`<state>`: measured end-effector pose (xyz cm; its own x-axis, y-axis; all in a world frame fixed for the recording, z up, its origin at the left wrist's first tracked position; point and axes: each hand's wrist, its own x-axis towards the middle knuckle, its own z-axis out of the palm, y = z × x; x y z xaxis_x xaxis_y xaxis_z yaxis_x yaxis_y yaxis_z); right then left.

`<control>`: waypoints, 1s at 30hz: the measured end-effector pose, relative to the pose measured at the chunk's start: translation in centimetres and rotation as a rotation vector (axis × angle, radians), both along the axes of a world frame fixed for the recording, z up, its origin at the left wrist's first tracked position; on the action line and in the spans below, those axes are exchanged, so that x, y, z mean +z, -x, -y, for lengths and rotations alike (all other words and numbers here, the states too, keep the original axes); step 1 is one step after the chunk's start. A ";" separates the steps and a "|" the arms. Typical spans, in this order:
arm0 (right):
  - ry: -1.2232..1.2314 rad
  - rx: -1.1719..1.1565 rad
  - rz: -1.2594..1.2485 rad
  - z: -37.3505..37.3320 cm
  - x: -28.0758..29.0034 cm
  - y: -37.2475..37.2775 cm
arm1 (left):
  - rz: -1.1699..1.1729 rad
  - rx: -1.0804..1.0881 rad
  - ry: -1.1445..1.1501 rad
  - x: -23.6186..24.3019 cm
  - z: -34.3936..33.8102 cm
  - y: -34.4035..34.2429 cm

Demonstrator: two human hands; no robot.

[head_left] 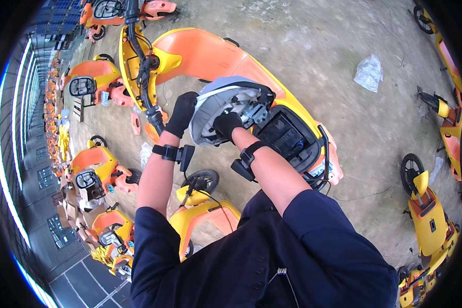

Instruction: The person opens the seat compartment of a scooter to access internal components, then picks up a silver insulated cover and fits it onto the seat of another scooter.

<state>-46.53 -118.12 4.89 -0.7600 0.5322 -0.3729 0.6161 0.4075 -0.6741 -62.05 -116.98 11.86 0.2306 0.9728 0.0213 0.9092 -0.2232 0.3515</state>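
In front of me stands a yellow and orange scooter (203, 54) with its grey seat (203, 120) tipped up, the hollow underside facing me. My left hand (182, 114), in a black glove, is closed on the seat's left rim. My right hand (228, 124), gloved the same way, reaches into the underside with its fingers curled; what they hold there is hidden. Beside it a metal hinge bracket (256, 113) joins the seat to the body. Below the bracket lies the open black storage compartment (285, 134), with a dark boxy unit inside.
The scooter's handlebar (142, 77) rises at the left. Another yellow scooter (208, 218) stands close by my left arm. More scooters line both sides, such as a yellow one (430, 226) at right. A clear plastic bag (368, 73) lies on the concrete floor (313, 46).
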 end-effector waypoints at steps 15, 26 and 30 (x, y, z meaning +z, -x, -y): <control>-0.109 0.003 -0.065 -0.3 -1.4 -0.6 | 0.272 0.309 0.618 3.3 -0.5 -4.3; -0.092 -0.052 -0.236 0.2 -3.1 -0.8 | -0.010 -0.087 -0.143 4.7 5.2 -9.0; -0.135 0.169 -0.120 -1.5 -2.1 -1.5 | 0.092 0.138 -0.036 7.4 7.8 -13.0</control>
<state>-45.06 -116.62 2.82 -0.8771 0.4327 -0.2086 0.4502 0.5888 -0.6713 -49.07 -124.74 19.23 0.0907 0.9933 0.0718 0.8964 -0.1128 0.4287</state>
